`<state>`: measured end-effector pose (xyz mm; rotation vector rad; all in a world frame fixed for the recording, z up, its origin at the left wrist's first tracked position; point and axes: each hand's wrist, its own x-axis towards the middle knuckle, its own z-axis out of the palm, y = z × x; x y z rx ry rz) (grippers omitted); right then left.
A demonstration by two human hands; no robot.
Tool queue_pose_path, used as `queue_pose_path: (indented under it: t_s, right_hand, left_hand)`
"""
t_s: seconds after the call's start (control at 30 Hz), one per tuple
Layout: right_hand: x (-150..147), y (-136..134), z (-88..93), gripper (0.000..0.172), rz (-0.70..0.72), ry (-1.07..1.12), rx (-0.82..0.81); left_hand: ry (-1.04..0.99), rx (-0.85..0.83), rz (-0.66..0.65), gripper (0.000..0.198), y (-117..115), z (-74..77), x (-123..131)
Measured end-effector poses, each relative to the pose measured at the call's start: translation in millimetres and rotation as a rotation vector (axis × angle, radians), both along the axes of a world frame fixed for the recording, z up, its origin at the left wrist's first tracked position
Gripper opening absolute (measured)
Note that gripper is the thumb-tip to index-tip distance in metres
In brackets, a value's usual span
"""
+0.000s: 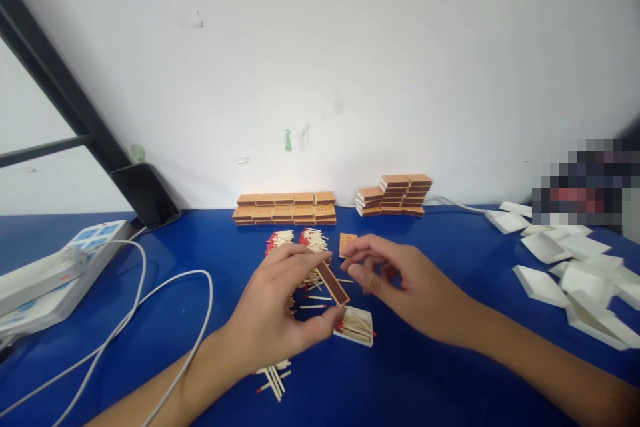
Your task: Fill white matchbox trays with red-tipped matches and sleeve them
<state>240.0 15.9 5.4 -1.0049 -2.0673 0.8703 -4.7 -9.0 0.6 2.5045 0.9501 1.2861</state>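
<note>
Head cam: L hand (283,300) pinches matchbox (333,284), R hand (395,270) nr.

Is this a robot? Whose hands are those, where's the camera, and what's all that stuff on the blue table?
No robot here, just a person's two bare hands. The one picture comes from a camera on that person's head, looking forward and down. The left hand holds a matchbox, its dark side showing. The right hand is close by, with nothing visible in it. On the blue table are a small white tray with matches in it, loose matches, stacked matchboxes by the wall, and more white trays at the right.
</note>
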Motion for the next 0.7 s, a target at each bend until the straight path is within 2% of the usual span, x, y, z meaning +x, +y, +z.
queue_pose_path:
  t_s: [0.07,0.13,0.2,0.23,0.37,0.47,0.53,0.6,0.7]
  right_hand:
    - [5,4,-0.5,0.032,-0.041,-0.064,0.158]
    - [5,3,-0.6,0.051,0.015,-0.095,0.267]
    - [1,-3,-0.8,0.064,0.121,-0.113,0.336]
    - [-1,-7,-1.2,0.063,0.164,-0.111,0.368]
    - [-9,-19,-2.6,0.045,0.23,-0.079,0.428]
    - [-6,-13,0.5,0.046,0.148,-0.15,0.353]
    - [-2,3,5.6,0.04,0.029,-0.235,0.354]
    - [2,28,12.0,0.035,-0.072,-0.323,0.435]
    - [-1,72,20.0,0.036,-0.063,-0.491,0.547]
  left_hand:
    - [-0.075,-0.201,0.011,0.063,-2,1.7,1]
    - [-0.139,-0.377,-0.024,0.07,-4,2.3,2]
    - [-0.177,-0.456,-0.089,0.076,-6,0.7,3]
    - [-0.187,-0.462,-0.119,0.079,-7,-0.8,3]
    - [-0.186,-0.436,-0.176,0.081,-9,-7.6,3]
    - [-0.174,-0.397,-0.12,0.072,-7,-8.5,0]
    - [-0.176,-0.323,0.005,0.061,-2,-7.2,-2]
    - [-0.179,-0.207,0.138,0.052,4,-6.1,-4]
    - [-0.145,-0.11,0.206,0.043,11,-6.0,-8]
